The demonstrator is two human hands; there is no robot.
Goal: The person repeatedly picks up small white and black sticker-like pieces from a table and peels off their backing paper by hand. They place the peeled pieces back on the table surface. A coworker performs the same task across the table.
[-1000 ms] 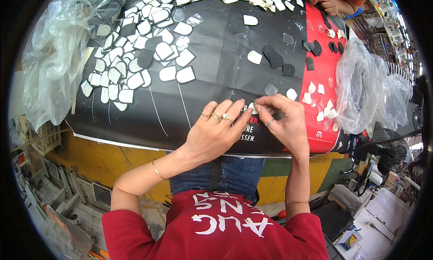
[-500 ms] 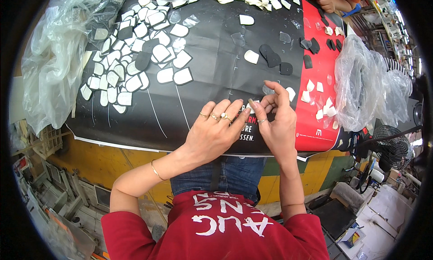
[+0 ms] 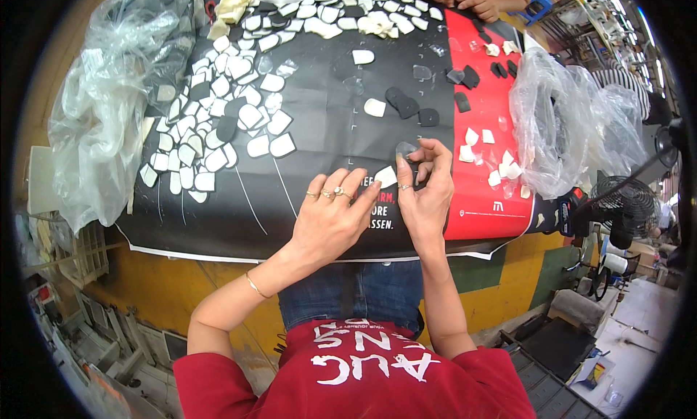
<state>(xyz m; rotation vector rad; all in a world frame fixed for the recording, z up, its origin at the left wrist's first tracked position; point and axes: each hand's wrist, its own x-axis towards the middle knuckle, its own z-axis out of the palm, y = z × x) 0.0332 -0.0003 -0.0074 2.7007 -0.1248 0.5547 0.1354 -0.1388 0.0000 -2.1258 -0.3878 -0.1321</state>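
Left hand [image 3: 330, 219], rings on three fingers, lies flat on the black-and-red printed sheet covering the worktop [image 3: 305, 136], fingertips pinning a small white wedge-shaped piece [image 3: 385, 176]. Right hand [image 3: 425, 190] pinches a thin clear film piece [image 3: 405, 150] just above it. Beyond, black oval pieces [image 3: 406, 107], then rows of white pieces [image 3: 218, 128]. Crumpled clear plastic bags [image 3: 559, 121] flank the sheet.

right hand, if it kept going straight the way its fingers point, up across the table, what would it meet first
Probably the pair of black pieces lying just beyond the right hand, which pinches a clear film piece. A white piece sits slightly left of that line. Depth is hard to judge in this fisheye view, so this is approximate.
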